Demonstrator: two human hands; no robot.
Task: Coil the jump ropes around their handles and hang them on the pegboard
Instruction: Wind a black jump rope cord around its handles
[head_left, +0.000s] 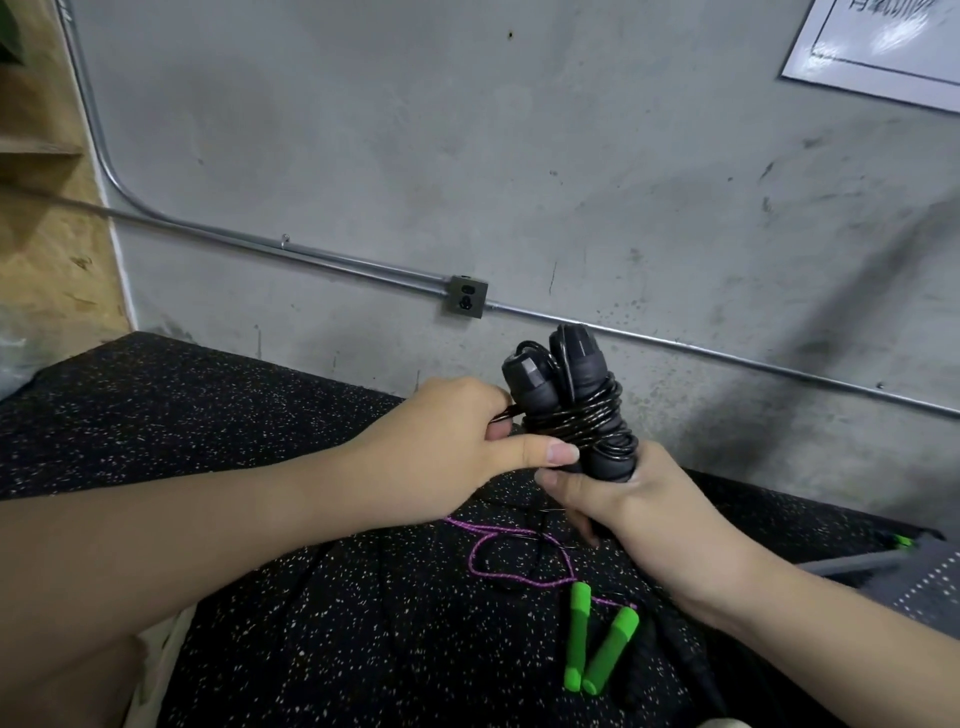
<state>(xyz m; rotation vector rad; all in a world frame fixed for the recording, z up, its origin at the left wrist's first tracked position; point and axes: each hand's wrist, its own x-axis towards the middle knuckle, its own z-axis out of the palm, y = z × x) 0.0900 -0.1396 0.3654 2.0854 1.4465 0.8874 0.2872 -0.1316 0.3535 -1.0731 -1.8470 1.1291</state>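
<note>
Gripping black handles (563, 384) in right hand (618, 499); left hand (457, 441) pinched black rope (582, 421) at 9 o'clock of coil.

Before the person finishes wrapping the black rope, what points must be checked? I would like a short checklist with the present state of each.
1. Right hand grips the lower ends of the two black foam handles: ok.
2. Handles held side by side, upright: ok.
3. Glossy black rope coiled around the handles: ok.
4. Left hand pinches the free rope end: ok.
5. End tucked and secured: not ok.
6. Purple rope with green handles coiled: not ok, it lies loose on the speckled mat.
</note>
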